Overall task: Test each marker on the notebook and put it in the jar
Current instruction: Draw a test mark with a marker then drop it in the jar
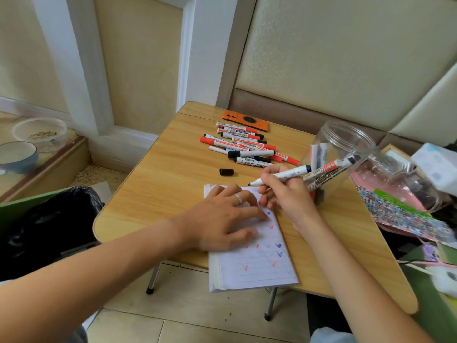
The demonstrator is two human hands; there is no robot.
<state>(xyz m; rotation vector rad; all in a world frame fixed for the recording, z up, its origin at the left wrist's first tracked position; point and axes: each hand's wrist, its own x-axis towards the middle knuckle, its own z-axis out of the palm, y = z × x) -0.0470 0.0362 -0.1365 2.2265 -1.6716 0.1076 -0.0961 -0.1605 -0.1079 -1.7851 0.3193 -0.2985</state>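
The lined paper notebook [254,263] lies on the wooden table [153,194]. The left hand [222,219] presses it with flat fingers. The right hand [284,194] pinches an uncapped white marker [284,175]. Behind stands a clear plastic jar [346,154], then loose markers [242,147].

One notebook [257,268] lies on the one small table [153,194]. One uncapped marker [284,175] is held in the right hand [286,194]. One loose black cap [226,172] lies alone. About a dozen markers sit in the far pile [244,144]; overlap hides the exact count. One clear jar [346,144] holds roughly four markers. Two hands show, the left hand [222,219] flat.
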